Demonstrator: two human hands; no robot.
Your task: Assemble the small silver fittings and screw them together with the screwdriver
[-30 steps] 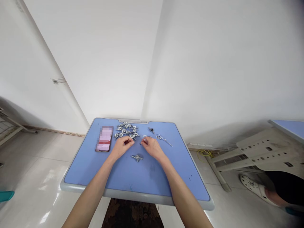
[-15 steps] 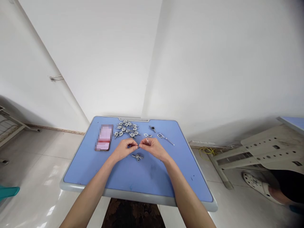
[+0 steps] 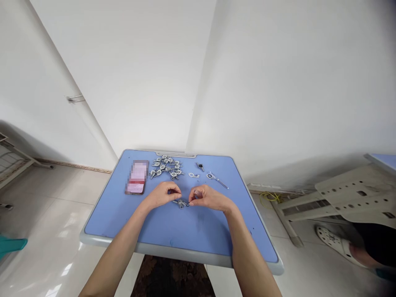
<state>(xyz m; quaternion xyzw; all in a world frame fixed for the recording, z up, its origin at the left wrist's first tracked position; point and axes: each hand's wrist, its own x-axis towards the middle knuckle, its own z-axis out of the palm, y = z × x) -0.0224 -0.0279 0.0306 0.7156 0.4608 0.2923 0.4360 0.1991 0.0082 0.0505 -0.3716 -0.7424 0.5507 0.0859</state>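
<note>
My right hand point(image 3: 207, 198) is closed, thumb and forefinger pinching a small dark ring point(image 3: 187, 204) low over the desk. Just left of that ring lies a small metal fitting point(image 3: 180, 203), partly covered by my fingers. My left hand point(image 3: 163, 194) hovers over the fitting's left side with thumb and forefinger pressed together; whether anything sits between them is too small to make out. Beyond the hands, a pile of similar metal fittings point(image 3: 167, 166) lies on the blue desk point(image 3: 192, 239).
A phone point(image 3: 137, 177) lies at the desk's left. Farther right are a flat metal plate point(image 3: 194, 175), a fitting with a dark centre point(image 3: 200, 166) and a slim rod-like tool point(image 3: 222, 182) beside another plate. The wall point(image 3: 148, 82) stands behind the desk; another person's shoe point(image 3: 334, 243) shows right.
My hands have parted from where their fingertips met. The right hand has come down and nearer with the dark ring, beside the fitting. The view has shifted slightly.
</note>
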